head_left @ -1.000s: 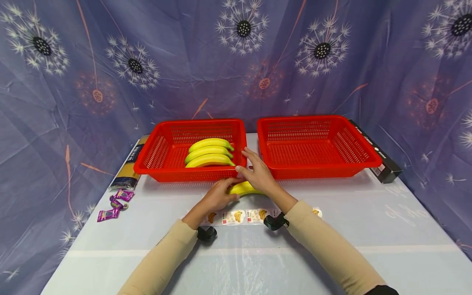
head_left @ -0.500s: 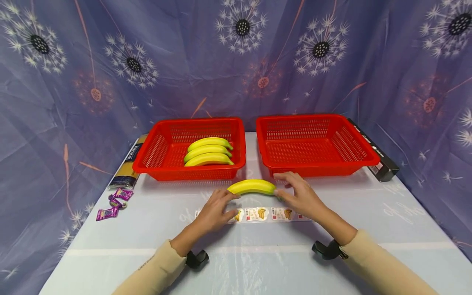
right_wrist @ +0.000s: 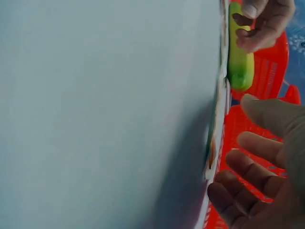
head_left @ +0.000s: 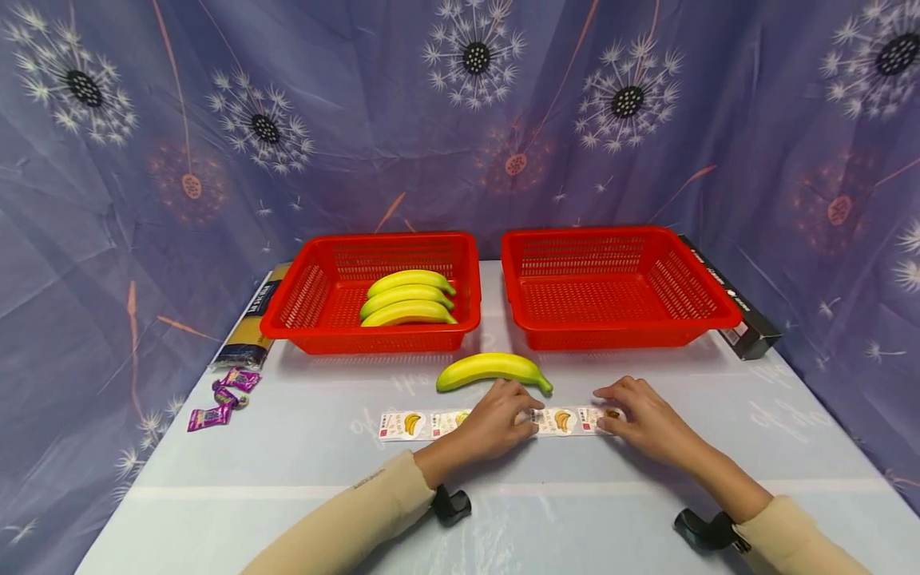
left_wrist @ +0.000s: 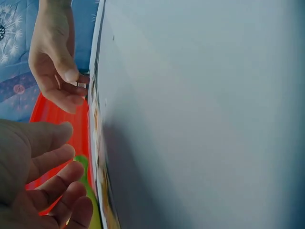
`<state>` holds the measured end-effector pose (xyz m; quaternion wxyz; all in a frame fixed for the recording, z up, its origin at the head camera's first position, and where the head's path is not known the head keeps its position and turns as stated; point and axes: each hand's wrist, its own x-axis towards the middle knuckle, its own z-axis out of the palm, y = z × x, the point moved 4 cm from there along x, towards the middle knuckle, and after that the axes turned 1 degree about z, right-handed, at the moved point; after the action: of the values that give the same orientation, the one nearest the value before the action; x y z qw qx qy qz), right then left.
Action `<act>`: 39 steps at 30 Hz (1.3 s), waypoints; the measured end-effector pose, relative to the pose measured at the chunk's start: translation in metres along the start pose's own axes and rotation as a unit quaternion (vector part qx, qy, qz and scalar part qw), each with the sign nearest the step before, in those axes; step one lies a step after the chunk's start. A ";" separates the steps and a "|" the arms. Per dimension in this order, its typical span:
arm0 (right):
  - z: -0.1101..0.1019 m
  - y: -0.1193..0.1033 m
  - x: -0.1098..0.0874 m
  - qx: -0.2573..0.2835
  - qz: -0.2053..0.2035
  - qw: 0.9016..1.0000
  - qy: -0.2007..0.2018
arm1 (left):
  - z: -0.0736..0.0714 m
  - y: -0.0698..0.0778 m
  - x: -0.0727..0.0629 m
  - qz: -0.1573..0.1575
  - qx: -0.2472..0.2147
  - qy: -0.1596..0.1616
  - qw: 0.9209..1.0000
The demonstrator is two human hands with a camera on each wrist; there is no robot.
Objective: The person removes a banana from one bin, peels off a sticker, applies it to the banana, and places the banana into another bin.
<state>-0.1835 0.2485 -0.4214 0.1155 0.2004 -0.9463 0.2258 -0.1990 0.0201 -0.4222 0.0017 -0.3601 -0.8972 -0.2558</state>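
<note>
A strip of white stickers printed with bananas (head_left: 405,426) lies flat across the middle of the table. Over its middle hovers my left hand (head_left: 496,422), fingers loosely bent and apart, hiding some stickers. My right hand (head_left: 650,423) is at the strip's right end, thumb and fingertips spread around it; in the right wrist view its fingers (right_wrist: 252,167) are apart with nothing between them. A single yellow banana (head_left: 489,368) with a green tip rests just behind the strip, touched by neither hand.
Behind stand two red baskets: the left basket (head_left: 374,342) holds several bananas (head_left: 408,295), the right basket (head_left: 618,335) shows a bare floor. Purple-wrapped candies (head_left: 212,417) and a gold-and-black packet (head_left: 247,335) lie at left; a black box (head_left: 755,331) sits at right.
Both hands have come away from the banana, which now lies untouched on the table. The left hand has moved right and nearer, the right hand further right, both to the sticker strip.
</note>
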 end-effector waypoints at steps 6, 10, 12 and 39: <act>0.005 0.011 -0.003 -0.023 0.019 0.999 -0.036 | 0.011 0.012 0.021 0.013 0.023 -0.009 1.000; 0.004 0.016 -0.004 -0.041 0.017 0.998 -0.039 | 0.016 0.013 0.025 0.018 0.033 -0.018 0.999; 0.003 0.017 -0.004 -0.048 0.013 0.998 -0.036 | 0.018 0.013 0.025 0.019 0.038 -0.024 0.999; 0.007 0.020 -0.013 0.003 0.000 1.000 0.026 | 0.024 0.012 0.025 0.008 0.037 -0.035 0.999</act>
<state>-0.1815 0.2657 -0.4389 0.1391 0.1948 -0.9424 0.2338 -0.2050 0.0546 -0.4328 -0.0139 -0.3761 -0.9024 -0.2097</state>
